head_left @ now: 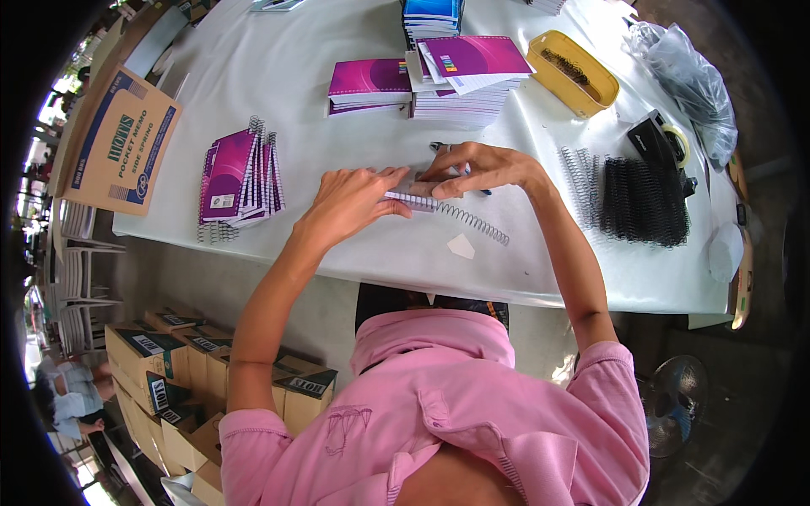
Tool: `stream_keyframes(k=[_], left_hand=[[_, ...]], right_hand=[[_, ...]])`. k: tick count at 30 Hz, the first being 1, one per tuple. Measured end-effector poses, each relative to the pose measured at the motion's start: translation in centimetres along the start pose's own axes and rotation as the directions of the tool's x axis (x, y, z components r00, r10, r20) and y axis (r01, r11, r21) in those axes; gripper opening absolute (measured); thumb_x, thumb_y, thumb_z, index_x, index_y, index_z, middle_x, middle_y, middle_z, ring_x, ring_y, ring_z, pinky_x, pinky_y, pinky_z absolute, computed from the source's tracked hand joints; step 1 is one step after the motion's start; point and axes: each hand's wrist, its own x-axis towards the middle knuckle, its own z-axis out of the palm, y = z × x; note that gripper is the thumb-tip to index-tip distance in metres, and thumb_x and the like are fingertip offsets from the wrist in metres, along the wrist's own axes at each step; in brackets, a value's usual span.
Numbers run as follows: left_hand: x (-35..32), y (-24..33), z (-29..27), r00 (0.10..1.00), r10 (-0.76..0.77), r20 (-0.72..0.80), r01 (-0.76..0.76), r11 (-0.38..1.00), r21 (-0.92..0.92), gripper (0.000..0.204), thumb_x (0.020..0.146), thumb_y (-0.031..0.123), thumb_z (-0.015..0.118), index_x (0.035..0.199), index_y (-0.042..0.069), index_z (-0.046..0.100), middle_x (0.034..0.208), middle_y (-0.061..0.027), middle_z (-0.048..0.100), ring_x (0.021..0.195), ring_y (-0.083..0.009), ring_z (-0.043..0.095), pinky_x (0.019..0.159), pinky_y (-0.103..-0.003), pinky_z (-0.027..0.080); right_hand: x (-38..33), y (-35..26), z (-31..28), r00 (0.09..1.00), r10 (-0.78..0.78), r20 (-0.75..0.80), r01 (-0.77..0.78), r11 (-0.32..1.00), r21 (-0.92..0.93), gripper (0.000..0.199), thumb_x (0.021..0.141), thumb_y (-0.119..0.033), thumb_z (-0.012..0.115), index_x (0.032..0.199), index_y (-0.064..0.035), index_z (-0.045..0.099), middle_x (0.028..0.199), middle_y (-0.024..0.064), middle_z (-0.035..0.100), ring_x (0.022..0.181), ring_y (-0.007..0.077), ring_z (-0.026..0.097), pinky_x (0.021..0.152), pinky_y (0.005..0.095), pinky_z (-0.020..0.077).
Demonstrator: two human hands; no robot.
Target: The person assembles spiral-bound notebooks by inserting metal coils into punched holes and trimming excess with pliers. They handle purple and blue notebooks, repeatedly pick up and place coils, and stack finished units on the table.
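Note:
Near the front edge of the table, my left hand (pixel 359 198) is closed on a small notebook (pixel 412 201), thumb below and fingers above. A clear wire coil (pixel 474 223) runs through the holes along its edge, and the loose end trails to the right over the table. My right hand (pixel 481 166) bends over the notebook's right end, thumb and fingertips pinched where the coil enters the holes. Dark parts of a slim tool (pixel 435 146) show around my right hand; the rest is hidden. A white paper scrap (pixel 461 246) lies just in front.
Coil-bound purple notebooks (pixel 228 177) stand at left beside a cardboard box (pixel 122 143). Stacked purple booklets (pixel 464 101) and a yellow tray (pixel 574 74) with dark coils lie behind. At right are clear coils (pixel 582 181), black coils (pixel 645 202), a tape dispenser (pixel 654 142) and a plastic bag (pixel 688 80).

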Motion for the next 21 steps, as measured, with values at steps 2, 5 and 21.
stream_keyframes(k=[2, 5, 21], left_hand=[[0.3, 0.3, -0.7, 0.999, -0.046, 0.018, 0.045, 0.998, 0.031, 0.063, 0.076, 0.052, 0.067, 0.122, 0.010, 0.060, 0.099, -0.0141, 0.068, 0.086, -0.0347, 0.066, 0.068, -0.044, 0.053], [-0.2, 0.5, -1.8, 0.987, -0.149, 0.065, 0.145, 0.988, 0.056, 0.066, 0.074, 0.048, 0.070, 0.130, 0.016, 0.057, 0.114, -0.0157, 0.066, 0.097, -0.0352, 0.065, 0.078, -0.043, 0.053], [-1.1, -1.8, 4.4, 0.857, -0.399, -0.326, -0.046, 0.572, -0.819, 0.110, 0.062, 0.007, 0.085, 0.152, 0.019, 0.022, 0.139, -0.0174, 0.049, 0.127, -0.0279, 0.051, 0.092, -0.035, 0.052]], right_hand=[[0.5, -0.2, -0.4, 1.000, 0.007, 0.001, -0.006, 0.996, -0.084, 0.064, 0.079, -0.059, 0.063, 0.110, -0.0038, 0.069, 0.095, 0.0129, 0.064, 0.090, 0.0227, 0.059, 0.080, 0.0352, 0.0448], [0.6, -0.3, -0.5, 0.990, -0.139, 0.018, 0.135, 0.981, 0.138, 0.061, 0.080, -0.057, 0.064, 0.109, -0.0034, 0.069, 0.092, 0.0129, 0.065, 0.088, 0.0224, 0.059, 0.078, 0.0348, 0.0445], [2.5, -0.8, -0.7, 0.995, 0.097, -0.009, -0.098, 0.993, -0.068, 0.061, 0.080, -0.054, 0.065, 0.109, -0.0011, 0.070, 0.095, 0.0129, 0.067, 0.093, 0.0217, 0.060, 0.085, 0.0353, 0.0444]])
